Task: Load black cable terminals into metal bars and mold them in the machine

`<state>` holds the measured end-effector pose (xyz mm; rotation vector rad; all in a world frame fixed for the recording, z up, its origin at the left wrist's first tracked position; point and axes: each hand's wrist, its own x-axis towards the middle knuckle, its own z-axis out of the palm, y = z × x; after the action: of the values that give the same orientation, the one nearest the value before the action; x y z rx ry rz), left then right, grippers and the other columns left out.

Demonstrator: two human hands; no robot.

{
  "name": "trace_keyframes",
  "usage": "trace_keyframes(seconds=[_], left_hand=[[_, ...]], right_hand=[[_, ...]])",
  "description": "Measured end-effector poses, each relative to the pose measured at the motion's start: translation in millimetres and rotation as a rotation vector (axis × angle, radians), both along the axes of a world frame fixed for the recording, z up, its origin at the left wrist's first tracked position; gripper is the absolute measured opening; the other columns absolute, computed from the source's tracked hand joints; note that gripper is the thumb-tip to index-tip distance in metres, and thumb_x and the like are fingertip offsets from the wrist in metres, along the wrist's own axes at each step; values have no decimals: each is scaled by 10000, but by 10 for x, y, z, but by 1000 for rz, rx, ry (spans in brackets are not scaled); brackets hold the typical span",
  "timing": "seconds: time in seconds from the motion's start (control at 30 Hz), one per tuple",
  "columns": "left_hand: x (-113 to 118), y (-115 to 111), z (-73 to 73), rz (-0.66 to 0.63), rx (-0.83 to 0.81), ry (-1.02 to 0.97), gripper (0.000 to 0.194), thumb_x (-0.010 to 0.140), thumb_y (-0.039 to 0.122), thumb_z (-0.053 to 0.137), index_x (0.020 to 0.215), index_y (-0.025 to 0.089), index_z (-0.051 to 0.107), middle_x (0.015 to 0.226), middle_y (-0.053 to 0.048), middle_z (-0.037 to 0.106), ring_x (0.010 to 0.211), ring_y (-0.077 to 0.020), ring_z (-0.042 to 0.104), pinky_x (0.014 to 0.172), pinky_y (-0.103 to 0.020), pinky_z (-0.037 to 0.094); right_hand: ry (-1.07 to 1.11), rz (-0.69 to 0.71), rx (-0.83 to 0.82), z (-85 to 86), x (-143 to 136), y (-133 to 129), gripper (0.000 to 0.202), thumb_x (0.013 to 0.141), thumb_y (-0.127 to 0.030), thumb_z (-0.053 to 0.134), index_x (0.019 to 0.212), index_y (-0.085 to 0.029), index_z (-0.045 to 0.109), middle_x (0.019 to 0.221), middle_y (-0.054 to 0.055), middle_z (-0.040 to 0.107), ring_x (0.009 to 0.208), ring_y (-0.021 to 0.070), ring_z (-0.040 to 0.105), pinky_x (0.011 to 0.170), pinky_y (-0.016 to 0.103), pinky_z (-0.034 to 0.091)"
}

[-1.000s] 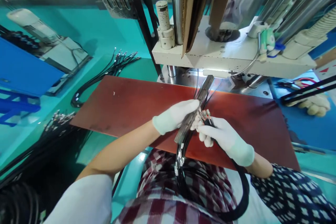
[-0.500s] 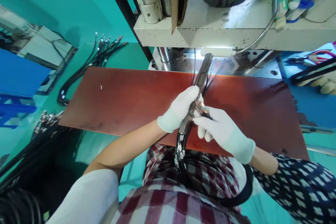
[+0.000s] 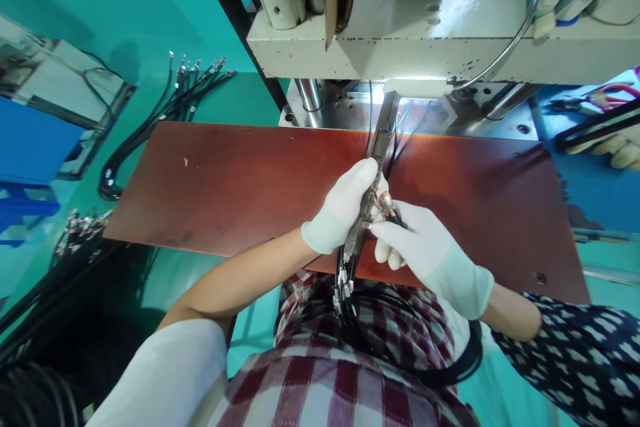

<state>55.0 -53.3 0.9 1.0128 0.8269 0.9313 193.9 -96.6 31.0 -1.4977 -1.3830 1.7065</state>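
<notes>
metal bar is held slanting above the middle of the brown board, its far end past the far edge and its near end close to the near edge; whether it touches the board, i cannot tell. the left hand, in a white glove, is closed around the bar, thumb on top. the right hand, also gloved, has thumb and fingers pinched on a small bunch of cable ends just beside the bar.

i judge the work is partway: the bar is gripped and the ends are at its side, but these ends are not yet released. how many are finished, i cannot tell.

i count one bar, one board, two hands and one white press beyond the far edge. black cables hang at the near edge, too bunched to count. two more bundles lie outside the board, one by the far left corner, one by the near left corner.
</notes>
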Motion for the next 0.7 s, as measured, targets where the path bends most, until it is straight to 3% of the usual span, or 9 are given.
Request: trace_keyframes(seconds=[0.2,0.33,0.5,0.7], left_hand=[[44,-69,37,137,76,122,430,978,548,503,760,178,497,676,22,475,553,-80,399,546,-247,364],[44,-68,31,75,53,95,442,983,553,489,759,172,509,680,16,497,560,-79,426,547,-240,376],[18,-29,-12,14,-36,-20,581,964,682,374,722,171,511,574,15,491,504,-90,438,509,-247,388],[11,-33,1,-4,-44,-29,567,956,671,416,715,168,518,586,11,493,513,-87,428,521,-243,385]], right_hand=[[-69,-30,23,-25,-17,-79,137,922,-256,535,803,-190,525,651,-33,682,503,86,585,528,191,486],[-31,-34,-13,-49,1,-74,153,913,-268,544,782,-191,527,620,-37,666,477,80,566,491,182,467],[63,-53,-84,-70,1,-20,118,898,-215,534,785,-182,540,570,-48,638,439,68,543,439,161,426],[56,-50,-77,-55,10,-25,119,913,-218,545,803,-173,549,598,-43,659,453,64,549,452,158,445]])
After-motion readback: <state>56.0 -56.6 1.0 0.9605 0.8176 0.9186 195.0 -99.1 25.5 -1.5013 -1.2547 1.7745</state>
